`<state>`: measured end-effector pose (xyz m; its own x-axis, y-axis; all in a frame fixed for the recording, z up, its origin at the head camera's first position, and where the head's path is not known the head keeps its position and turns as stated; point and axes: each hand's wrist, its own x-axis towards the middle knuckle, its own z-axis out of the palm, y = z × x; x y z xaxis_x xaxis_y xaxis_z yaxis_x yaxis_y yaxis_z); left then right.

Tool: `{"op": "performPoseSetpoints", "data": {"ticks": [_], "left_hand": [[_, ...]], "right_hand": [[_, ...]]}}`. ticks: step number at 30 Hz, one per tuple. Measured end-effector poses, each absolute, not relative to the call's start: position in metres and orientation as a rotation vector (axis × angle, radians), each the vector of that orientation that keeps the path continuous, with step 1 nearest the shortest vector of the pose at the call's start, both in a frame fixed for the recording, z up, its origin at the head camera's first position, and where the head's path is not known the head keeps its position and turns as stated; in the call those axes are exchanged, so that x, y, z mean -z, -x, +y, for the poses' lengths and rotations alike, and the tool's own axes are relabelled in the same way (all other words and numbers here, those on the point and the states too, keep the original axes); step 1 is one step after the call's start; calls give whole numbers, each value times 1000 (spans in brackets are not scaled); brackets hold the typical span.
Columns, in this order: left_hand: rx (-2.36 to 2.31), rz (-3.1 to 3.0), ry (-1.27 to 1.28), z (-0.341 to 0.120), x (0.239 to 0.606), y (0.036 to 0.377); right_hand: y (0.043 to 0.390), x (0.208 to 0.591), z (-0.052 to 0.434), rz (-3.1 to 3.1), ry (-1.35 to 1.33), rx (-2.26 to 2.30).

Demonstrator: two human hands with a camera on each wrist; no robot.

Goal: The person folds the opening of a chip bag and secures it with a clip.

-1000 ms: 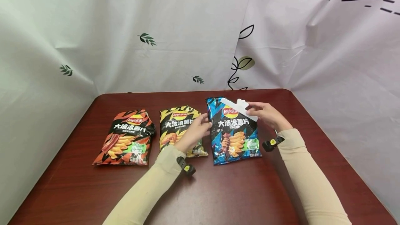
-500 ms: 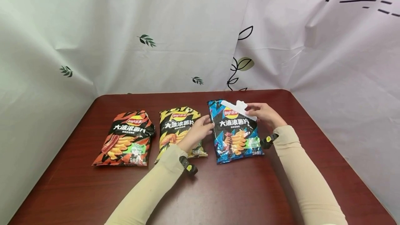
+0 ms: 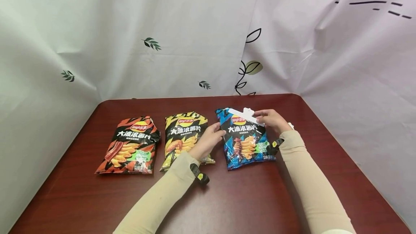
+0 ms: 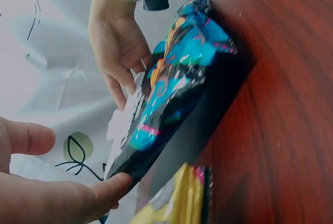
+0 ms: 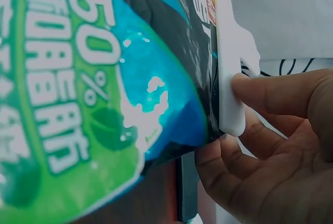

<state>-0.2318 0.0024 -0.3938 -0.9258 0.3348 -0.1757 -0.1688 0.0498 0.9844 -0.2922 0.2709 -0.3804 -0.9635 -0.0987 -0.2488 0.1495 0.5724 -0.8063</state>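
Observation:
A blue Lay's chip bag (image 3: 232, 143) lies at the right of the row, a white bag clip (image 3: 238, 113) set slantwise across its folded top corner. My right hand (image 3: 272, 120) pinches the clip's right end; in the right wrist view the thumb (image 5: 260, 94) lies on the clip (image 5: 231, 99) and the other fingers are behind the bag's edge. My left hand (image 3: 207, 141) is at the bag's left edge, over the yellow bag. Its fingertips (image 4: 120, 181) touch the blue bag in the left wrist view, while the thumb (image 4: 34, 138) stands apart from it.
Left of the blue bag lie a yellow chip bag (image 3: 185, 129) and an orange-red chip bag (image 3: 130, 147), each with a folded top corner. A small white thing (image 3: 291, 125) shows behind the right wrist. Light cloth hangs behind the dark red table (image 3: 234, 201).
The blue bag's top with the clip has come down slightly toward me, and both hands have moved with it. The yellow and orange-red bags stay in place.

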Motion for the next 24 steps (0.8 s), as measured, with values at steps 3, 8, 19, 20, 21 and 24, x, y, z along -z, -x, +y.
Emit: {"op": "performPoseSetpoints", "data": {"ticks": [3, 8, 19, 20, 21, 24], "left_hand": [[-1943, 1975, -159, 4, 396, 232], [-1946, 1956, -120, 7, 399, 234], [-1930, 1881, -69, 13, 401, 237], [-1929, 1875, -69, 13, 402, 237], [-1929, 1871, -70, 14, 402, 237], [-1931, 1861, -73, 14, 403, 236]], "right_hand": [[293, 383, 270, 2540, -50, 1339], [293, 386, 271, 2557, -80, 1309], [293, 395, 271, 2535, -103, 1294], [293, 396, 271, 2534, -104, 1290], [293, 396, 272, 2532, -106, 1291], [292, 397, 272, 2531, -106, 1282]]}}
